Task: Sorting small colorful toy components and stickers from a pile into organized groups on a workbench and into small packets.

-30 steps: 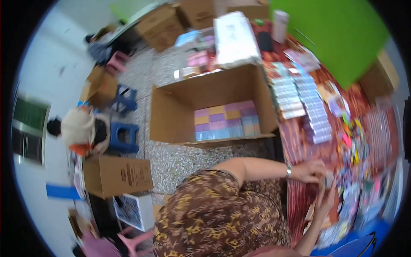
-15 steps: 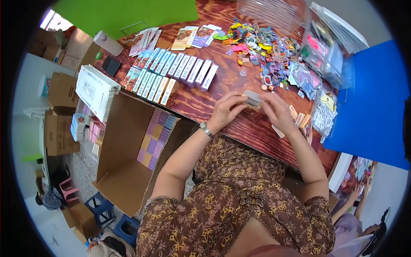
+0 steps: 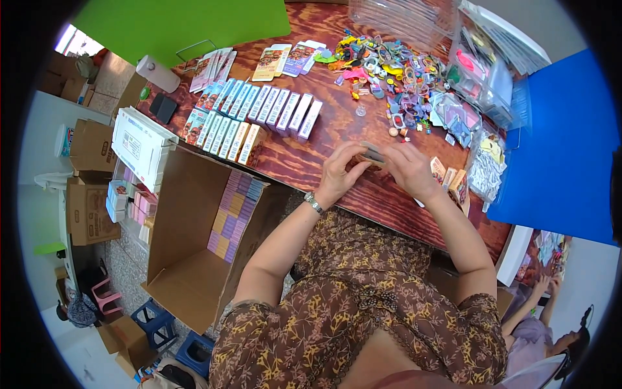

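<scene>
Between both hands, over the near part of the table, is a small cardboard box (image 3: pixel 373 155) with a grey opening showing. My left hand (image 3: pixel 341 171) grips its left side between thumb and fingers. My right hand (image 3: pixel 412 171) is closed at its right side, with the fingers covering that end. To the left stand rows of small boxes (image 3: pixel 259 120) packed edge to edge. By my right wrist lie a few orange and white boxes (image 3: pixel 451 178), partly hidden. Beyond the hands spreads a pile of small colourful trinkets (image 3: pixel 395 74).
A large open carton (image 3: pixel 184 240), with small boxes stacked inside, stands left below the table edge. Flat box sleeves (image 3: pixel 271 62), a phone (image 3: pixel 162 108) and a white bottle (image 3: pixel 158 74) lie at the back left. Bags of silver packets (image 3: pixel 487 174) sit right. Another person (image 3: pixel 536 343) works lower right.
The small box has tilted, and its pale upper face is less visible. Both hands stay together on it; the right fingers have moved closer around its end. The view has shifted slightly.
</scene>
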The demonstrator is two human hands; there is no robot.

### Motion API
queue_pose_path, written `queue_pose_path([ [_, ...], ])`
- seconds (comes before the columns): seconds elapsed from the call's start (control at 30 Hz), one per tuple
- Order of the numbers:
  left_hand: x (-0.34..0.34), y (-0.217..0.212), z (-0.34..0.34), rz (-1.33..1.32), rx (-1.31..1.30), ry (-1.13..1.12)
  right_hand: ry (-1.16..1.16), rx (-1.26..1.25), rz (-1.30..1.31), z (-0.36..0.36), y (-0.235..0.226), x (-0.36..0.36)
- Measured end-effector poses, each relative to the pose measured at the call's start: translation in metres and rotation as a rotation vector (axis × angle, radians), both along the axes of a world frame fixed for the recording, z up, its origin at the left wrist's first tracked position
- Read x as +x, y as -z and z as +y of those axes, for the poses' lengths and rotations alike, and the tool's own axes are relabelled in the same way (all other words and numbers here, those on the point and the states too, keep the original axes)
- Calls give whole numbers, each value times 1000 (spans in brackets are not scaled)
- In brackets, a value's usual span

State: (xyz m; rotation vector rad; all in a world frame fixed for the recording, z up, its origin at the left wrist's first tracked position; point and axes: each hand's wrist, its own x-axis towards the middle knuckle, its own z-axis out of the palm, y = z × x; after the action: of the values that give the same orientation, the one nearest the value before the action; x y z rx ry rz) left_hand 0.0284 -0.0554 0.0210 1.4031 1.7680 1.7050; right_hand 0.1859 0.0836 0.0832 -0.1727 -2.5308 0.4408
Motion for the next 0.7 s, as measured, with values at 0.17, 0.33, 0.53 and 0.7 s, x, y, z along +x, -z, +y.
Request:
queue_pose_path([
  [0.17,-4,5,3,103,54,-8,71,-143,-1,0,-7,-2],
  [0.33,3,13,4,38,70,-45,-119,-128,24,-2,-14,-4],
  [0.53,5,14,2,35,47,-36,-2,-432,-146,-5,-20,-7],
  [0.7,7,21,4,-97,30,-23,38,-347,-65,-9,-16,-13],
])
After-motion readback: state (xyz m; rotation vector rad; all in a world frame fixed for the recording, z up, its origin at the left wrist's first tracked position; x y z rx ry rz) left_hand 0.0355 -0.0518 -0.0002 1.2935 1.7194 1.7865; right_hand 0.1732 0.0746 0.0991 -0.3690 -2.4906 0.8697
